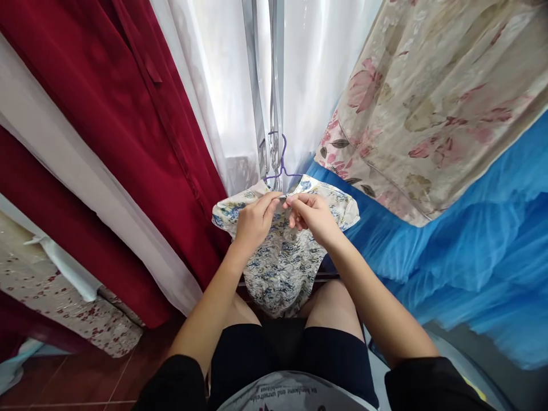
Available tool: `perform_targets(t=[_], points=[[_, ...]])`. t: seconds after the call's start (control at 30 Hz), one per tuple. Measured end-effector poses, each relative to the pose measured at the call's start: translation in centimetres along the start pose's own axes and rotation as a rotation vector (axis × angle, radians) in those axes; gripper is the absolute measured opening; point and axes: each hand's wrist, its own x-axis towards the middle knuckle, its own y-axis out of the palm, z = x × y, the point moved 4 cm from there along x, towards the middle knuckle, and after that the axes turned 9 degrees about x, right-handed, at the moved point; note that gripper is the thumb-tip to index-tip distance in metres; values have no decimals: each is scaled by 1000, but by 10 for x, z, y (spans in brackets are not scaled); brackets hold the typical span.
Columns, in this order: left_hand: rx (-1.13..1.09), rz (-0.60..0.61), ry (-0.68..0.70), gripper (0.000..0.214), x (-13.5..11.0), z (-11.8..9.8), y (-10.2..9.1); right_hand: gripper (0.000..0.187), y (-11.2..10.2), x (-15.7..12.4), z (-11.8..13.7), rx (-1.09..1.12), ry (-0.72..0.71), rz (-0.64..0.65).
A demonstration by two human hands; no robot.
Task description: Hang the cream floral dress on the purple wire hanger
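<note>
A white top with a blue and yellow floral print (280,268) hangs on a purple hanger (283,165) in front of me. My left hand (259,217) is at the middle of its neckline, with thumb and fingers closed in a pinch on the fabric edge. Close beside it, my right hand (310,214) pinches the same edge between thumb and index finger, its other fingers curled. A small dark bit shows between the fingertips, too small to make out. The part of the neckline behind my hands is hidden.
Red curtains (171,148) and white sheer fabric (214,68) hang at left and behind. Shiny grey strips (252,63) hang by the hanger. To the right are a pink-flowered cloth (432,114) and blue ruffled fabric (411,257). My seated thighs (336,314) lie below the top.
</note>
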Motion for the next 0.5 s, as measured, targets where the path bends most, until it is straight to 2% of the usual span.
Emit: perform_targets(t=[0.07, 0.13, 0.2, 0.27, 0.37, 0.43, 0.5], points=[[92, -68, 97, 28, 17, -14, -10, 27, -6, 1, -8, -99, -37, -50], [106, -182, 121, 32, 26, -26, -23, 28, -12, 2, -18, -138, -47, -121], [104, -213, 117, 30, 30, -34, -35, 29, -14, 0, -26, -78, -41, -144], [109, -129, 121, 21, 32, -36, -37, 28, -12, -2, -25, 12, -52, -120], [70, 60, 142, 14, 30, -25, -25, 25, -8, -3, -15, 66, -91, -108], [31, 89, 132, 12, 28, -14, -14, 27, -5, 0, -11, 37, -102, -103], [12, 42, 119, 11, 27, -7, -7, 30, -4, 5, -15, -47, -116, -105]])
